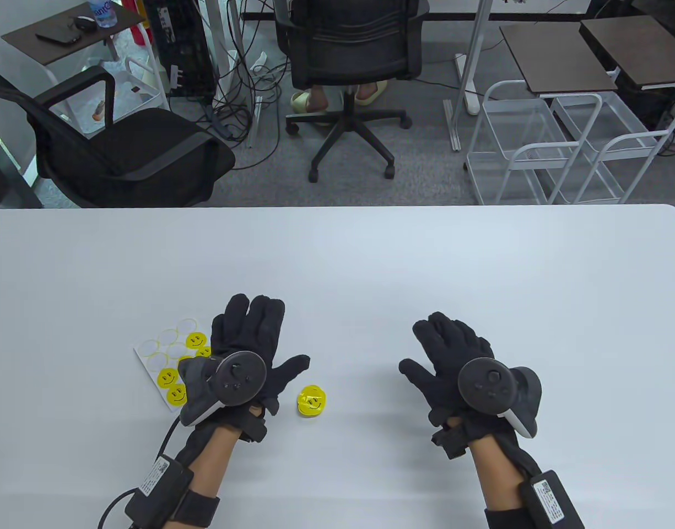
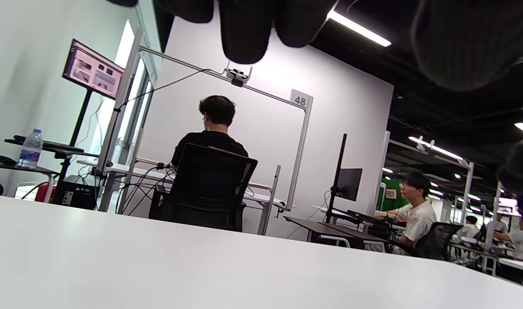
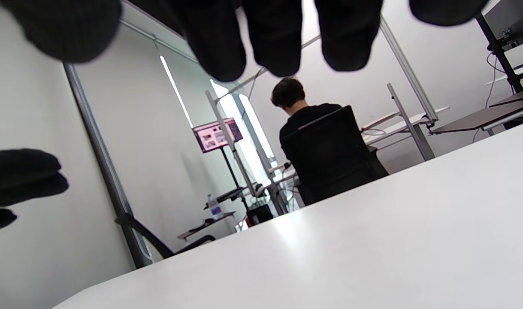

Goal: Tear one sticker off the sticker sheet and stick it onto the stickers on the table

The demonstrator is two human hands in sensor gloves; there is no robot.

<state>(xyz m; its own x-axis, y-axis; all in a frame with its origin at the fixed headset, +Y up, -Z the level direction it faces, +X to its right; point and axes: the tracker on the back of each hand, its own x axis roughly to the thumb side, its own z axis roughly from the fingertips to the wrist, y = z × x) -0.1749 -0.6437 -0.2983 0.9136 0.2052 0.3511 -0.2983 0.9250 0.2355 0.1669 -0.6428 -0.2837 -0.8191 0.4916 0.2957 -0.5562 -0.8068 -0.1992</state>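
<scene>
A white sticker sheet (image 1: 162, 361) with several yellow smiley stickers and several empty rings lies on the white table (image 1: 370, 264) at the left. My left hand (image 1: 249, 336) lies flat over the sheet's right part, fingers spread, holding nothing. A small pile of yellow smiley stickers (image 1: 311, 401) sits on the table just right of my left thumb. My right hand (image 1: 450, 347) rests open on the table to the right, empty. In the wrist views only my gloved fingertips (image 2: 246, 38) (image 3: 265, 47) and bare table show.
Beyond the table's far edge stand two black office chairs (image 1: 354, 60) (image 1: 122, 149), white wire trolleys (image 1: 563, 149) and small dark side tables (image 1: 560, 52). A person sits in the chair behind.
</scene>
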